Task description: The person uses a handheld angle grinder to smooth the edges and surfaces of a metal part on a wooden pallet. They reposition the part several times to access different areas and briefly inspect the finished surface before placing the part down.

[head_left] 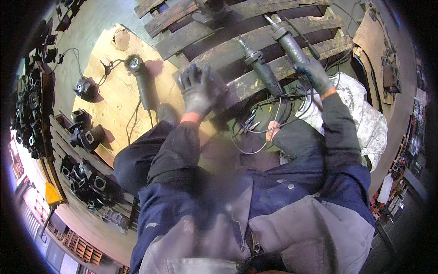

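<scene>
My left hand [199, 93], in a dark glove with an orange cuff, lies with its fingers stretched out near the pallet's front edge. It holds nothing. In a matching glove, my right hand [315, 73] is wrapped round the rear end of a straight die grinder [286, 40], whose metal tip points away from me over the slats of the wooden pallet [246, 86]. A second die grinder [263, 71] lies left of it on the pallet. A thin rod with a dark handle [312, 49] lies just beyond my right hand.
On a plywood sheet [114, 43] to the left lie an angle grinder [140, 77] and dark metal castings [89, 136]. Cables [255, 118] tangle before my knees. A stained white cloth [360, 109] is at right. A dark casting [211, 11] stands on the pallet's far part.
</scene>
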Motion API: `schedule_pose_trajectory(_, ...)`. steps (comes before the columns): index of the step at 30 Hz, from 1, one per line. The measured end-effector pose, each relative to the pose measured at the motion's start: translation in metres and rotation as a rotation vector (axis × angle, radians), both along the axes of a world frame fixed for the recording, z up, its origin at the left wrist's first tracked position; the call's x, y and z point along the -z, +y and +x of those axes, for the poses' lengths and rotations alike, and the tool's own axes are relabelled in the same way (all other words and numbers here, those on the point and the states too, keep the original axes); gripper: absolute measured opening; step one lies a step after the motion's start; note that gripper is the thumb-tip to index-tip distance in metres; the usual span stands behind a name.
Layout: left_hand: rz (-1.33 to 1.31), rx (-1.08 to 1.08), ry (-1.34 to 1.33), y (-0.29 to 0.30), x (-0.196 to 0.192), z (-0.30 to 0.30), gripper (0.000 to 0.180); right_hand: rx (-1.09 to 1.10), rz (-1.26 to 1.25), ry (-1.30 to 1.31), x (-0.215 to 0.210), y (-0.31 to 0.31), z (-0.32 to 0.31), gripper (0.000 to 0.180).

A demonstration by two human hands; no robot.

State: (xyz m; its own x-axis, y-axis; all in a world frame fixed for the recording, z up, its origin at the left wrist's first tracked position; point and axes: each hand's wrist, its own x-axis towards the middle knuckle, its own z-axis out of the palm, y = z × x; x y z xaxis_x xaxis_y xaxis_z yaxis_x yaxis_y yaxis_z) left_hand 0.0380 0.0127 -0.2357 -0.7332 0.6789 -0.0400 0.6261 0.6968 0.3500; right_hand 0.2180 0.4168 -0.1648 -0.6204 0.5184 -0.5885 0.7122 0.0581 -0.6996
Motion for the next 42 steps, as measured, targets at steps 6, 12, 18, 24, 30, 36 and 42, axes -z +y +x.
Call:
schedule_pose_trajectory(6,0.118,-0.094,-0.044,0.004,-0.004,0.008,0.103,-0.065,-0.243,0.092,-0.105,-0.085,0.01,0.087)
schedule_pose_trajectory(12,0.066,-0.417,0.003,0.015,-0.001,0.03,0.114,-0.21,-0.247,-0.012,-0.115,-0.141,0.009,0.086)
schedule_pose_trajectory(18,-0.03,-0.386,0.086,0.006,0.001,0.022,0.127,-0.465,-0.164,-0.138,-0.099,-0.144,-0.018,0.078)
schedule_pose_trajectory(24,-0.069,-0.401,-0.057,0.007,0.003,0.022,0.126,-0.567,-0.083,-0.159,-0.084,-0.148,-0.038,0.073)
schedule_pose_trajectory(30,-0.01,-0.408,-0.029,0.005,0.008,0.022,0.119,-0.732,0.05,-0.223,-0.1,-0.156,-0.06,0.077)
schedule_pose_trajectory(36,0.004,-0.399,-0.053,0.005,0.008,0.024,0.111,-1.082,0.311,-0.263,-0.125,-0.172,-0.103,0.081)
schedule_pose_trajectory(42,0.031,-0.425,-0.118,0.007,0.005,0.023,0.099,-1.176,0.487,-0.394,-0.141,-0.201,-0.144,0.065)
